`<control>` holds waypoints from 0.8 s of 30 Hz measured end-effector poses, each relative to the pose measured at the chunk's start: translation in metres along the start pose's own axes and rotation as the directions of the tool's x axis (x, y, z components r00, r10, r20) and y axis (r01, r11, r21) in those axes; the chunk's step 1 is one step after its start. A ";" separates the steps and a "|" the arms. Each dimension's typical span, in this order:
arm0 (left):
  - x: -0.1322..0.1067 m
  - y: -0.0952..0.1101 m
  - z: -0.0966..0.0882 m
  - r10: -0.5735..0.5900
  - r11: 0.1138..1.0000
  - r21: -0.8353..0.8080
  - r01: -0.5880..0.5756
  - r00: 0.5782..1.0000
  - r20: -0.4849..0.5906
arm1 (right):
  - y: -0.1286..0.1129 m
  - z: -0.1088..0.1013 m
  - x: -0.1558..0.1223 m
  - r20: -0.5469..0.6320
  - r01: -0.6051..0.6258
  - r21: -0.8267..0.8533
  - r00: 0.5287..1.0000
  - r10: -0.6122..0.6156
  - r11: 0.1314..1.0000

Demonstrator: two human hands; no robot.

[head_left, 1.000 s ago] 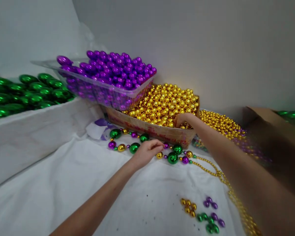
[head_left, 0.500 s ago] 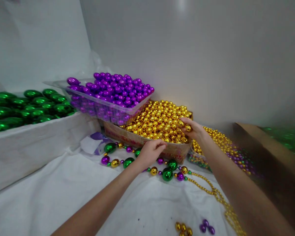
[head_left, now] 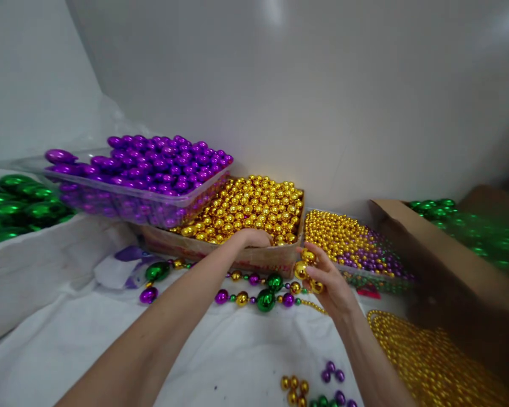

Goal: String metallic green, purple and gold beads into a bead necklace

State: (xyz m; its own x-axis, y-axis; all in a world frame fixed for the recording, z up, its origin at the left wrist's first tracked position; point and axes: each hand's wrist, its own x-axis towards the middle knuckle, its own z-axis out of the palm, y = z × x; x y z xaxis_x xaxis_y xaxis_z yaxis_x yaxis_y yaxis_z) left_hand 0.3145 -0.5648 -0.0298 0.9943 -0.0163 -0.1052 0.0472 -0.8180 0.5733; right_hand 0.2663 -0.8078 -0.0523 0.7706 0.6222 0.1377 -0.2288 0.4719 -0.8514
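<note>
My right hand (head_left: 326, 277) is closed around a few large gold beads (head_left: 301, 270), held just in front of the box's right corner. My left hand (head_left: 257, 237) reaches over the front rim of a cardboard box (head_left: 263, 257) full of gold beads (head_left: 258, 206); its fingertips are down among the beads, so what they hold, if anything, is hidden. Below both hands a necklace (head_left: 266, 300) of green, purple and gold beads lies on the white cloth (head_left: 237, 350), partly covered by my left forearm.
A clear tray of purple beads (head_left: 152, 164) rests on the box's left side. Large green beads (head_left: 21, 206) fill a white box at left. A tray of small gold and purple beads (head_left: 343, 237), gold bead strands (head_left: 432, 356) and a cardboard box (head_left: 428, 232) lie right. Loose beads (head_left: 294, 390) sit in front.
My right hand has drawn back from over the gold beads toward me, carrying beads. My left hand has moved from the box's front rim into the beads. The view has shifted right.
</note>
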 end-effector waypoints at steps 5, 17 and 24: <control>0.005 0.004 -0.006 -0.031 0.999 0.038 0.024 0.985 0.170 | -0.009 -0.010 -0.019 -0.011 0.073 -0.341 0.997 -0.082 0.937; -0.001 0.011 -0.006 0.033 0.999 -0.027 -0.034 0.999 -0.035 | -0.012 -0.045 -0.053 -0.115 0.018 -0.309 0.992 -0.056 0.951; -0.072 0.047 0.023 0.046 0.803 -0.561 -0.200 0.960 -0.276 | 0.005 -0.070 -0.082 -0.149 -0.100 -0.340 0.988 0.052 0.935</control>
State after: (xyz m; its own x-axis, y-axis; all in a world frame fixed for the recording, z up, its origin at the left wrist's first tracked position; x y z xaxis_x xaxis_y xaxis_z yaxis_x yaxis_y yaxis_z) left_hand 0.2427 -0.6151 -0.0140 0.9831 0.1051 0.1501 -0.1077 -0.3311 0.9374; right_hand 0.2437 -0.8998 -0.1029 0.8375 0.5461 0.0166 -0.0888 0.1661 -0.9821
